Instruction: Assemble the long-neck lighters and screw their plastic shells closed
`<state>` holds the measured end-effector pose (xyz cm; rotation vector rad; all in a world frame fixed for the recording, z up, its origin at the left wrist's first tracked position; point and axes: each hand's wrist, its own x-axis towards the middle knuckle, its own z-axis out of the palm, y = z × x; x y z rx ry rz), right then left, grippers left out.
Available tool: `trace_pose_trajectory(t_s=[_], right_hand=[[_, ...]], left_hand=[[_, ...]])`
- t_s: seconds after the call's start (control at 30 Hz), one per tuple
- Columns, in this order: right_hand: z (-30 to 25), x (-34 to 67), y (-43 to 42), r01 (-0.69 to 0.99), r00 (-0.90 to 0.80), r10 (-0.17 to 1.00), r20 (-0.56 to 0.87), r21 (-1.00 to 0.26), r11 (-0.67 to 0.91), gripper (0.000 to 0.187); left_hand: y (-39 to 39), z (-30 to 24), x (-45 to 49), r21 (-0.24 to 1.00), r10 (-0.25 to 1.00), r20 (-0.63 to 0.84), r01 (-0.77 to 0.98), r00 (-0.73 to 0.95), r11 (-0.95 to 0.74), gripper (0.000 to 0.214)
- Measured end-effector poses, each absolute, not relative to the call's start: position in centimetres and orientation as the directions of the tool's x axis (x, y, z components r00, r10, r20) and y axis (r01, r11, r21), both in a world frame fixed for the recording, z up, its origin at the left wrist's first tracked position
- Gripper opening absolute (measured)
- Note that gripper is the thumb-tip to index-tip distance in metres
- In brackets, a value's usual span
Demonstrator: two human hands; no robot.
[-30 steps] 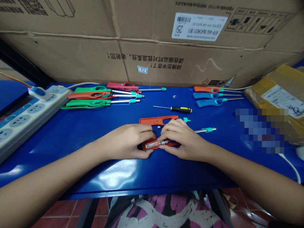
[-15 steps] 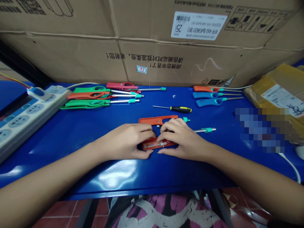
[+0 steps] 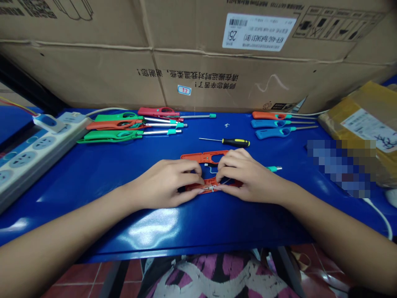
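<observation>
Both hands rest on the blue table (image 3: 93, 174) around an opened orange lighter half (image 3: 207, 184). My left hand (image 3: 169, 184) is closed on its left end, fingers curled over the top. My right hand (image 3: 245, 176) pinches the right part, thumb and fingers pressed on the small metal and clear inner piece. The lighter's metal tube with a teal collar (image 3: 274, 168) sticks out to the right of my right hand. The other orange shell half (image 3: 201, 157) lies just behind my hands.
A yellow-and-black screwdriver (image 3: 231, 142) lies behind the shell. Green, orange and red lighters (image 3: 124, 126) lie at the back left, orange and blue ones (image 3: 274, 124) at the back right. A power strip (image 3: 27, 149) sits left, cardboard boxes (image 3: 198, 54) behind, a yellow parcel (image 3: 362, 120) right.
My right hand has shifted up and left over the lighter half, now covering more of it. The lighter half has tilted slightly. My left hand has hardly moved.
</observation>
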<state>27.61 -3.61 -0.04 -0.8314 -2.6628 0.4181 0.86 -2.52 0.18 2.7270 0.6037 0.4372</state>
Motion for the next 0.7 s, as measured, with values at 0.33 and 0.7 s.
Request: trace_pose_trajectory(t_s=[0.33, 0.7], right_hand=[[-0.4, 27.4, -3.3, 0.513, -0.728, 0.648, 0.225, -0.447, 0.733, 0.007], [2.6, 32.2, -2.4, 0.671, -0.690, 0.722, -0.043, -0.411, 0.617, 0.015]], left_hand=[[-2.4, -0.1, 0.9, 0.388, 0.455, 0.213, 0.353, 0.864, -0.851, 0.021], [-1.7, 1.3, -0.1, 0.244, 0.428, 0.157, 0.385, 0.890, -0.890, 0.025]])
